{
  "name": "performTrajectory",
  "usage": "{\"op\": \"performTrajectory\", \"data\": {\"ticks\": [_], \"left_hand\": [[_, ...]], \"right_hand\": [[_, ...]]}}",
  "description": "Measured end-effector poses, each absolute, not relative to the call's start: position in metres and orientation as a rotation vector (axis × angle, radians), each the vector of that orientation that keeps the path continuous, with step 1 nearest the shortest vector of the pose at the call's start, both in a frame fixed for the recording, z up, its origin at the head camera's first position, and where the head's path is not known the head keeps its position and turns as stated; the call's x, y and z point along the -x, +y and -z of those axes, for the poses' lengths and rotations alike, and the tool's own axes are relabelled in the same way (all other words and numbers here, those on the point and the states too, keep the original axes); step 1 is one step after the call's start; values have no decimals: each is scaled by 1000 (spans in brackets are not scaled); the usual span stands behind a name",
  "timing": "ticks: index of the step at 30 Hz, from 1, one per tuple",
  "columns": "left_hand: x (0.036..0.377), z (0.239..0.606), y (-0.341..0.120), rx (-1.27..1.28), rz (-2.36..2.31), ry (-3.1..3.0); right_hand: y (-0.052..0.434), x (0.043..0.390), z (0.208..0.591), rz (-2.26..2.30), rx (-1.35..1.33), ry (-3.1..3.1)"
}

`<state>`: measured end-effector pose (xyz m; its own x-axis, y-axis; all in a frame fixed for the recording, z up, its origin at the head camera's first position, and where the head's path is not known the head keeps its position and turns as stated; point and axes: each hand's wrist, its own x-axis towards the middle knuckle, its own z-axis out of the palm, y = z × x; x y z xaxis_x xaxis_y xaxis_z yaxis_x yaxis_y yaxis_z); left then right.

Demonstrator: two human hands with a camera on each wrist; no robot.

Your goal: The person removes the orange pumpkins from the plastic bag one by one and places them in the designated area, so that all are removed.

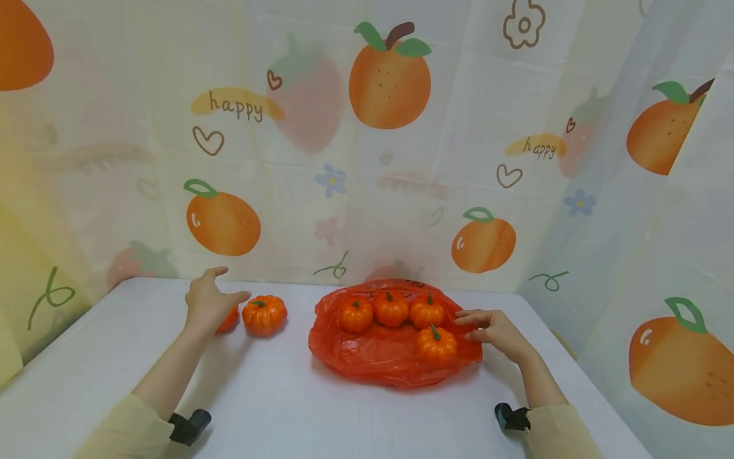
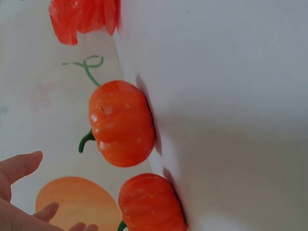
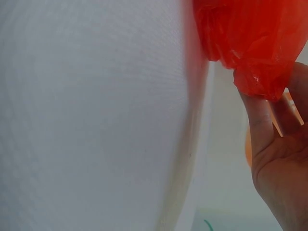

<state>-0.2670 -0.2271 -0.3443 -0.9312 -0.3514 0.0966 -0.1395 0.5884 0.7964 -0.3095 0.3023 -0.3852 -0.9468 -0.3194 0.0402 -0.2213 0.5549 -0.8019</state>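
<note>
Left hand (image 1: 208,305) open, fingers spread, reaching for small orange toy pumpkin (image 1: 264,315) on white counter (image 1: 275,401); right hand (image 1: 494,331) pinching red plastic bag (image 1: 384,357) edge. Probable next: grasp pumpkin, bag it.

1. The pumpkins (image 1: 264,315) are showing bright orange with small green stems.
2. The plastic bag (image 1: 390,360) is glowing translucent red-orange.
3. The desk (image 1: 287,401) is looking plain white.
4. The backdrop curtain (image 1: 321,159) is displaying a pale cream ground printed with oranges, pink strawberries, hearts, flowers and "happy" lettering.
5. The sleeves (image 1: 123,433) are appearing pale yellow-beige.
</note>
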Motion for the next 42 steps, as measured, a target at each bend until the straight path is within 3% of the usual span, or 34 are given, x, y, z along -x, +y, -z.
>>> {"op": "performTrajectory", "data": {"ticks": [29, 42], "left_hand": [[255, 325, -155, -89, 1417, -2623], [252, 340, -104, 124, 1508, -2630]], "right_hand": [[305, 311, 385, 1357, 475, 2676], [305, 312, 388, 1346, 475, 2680]]}}
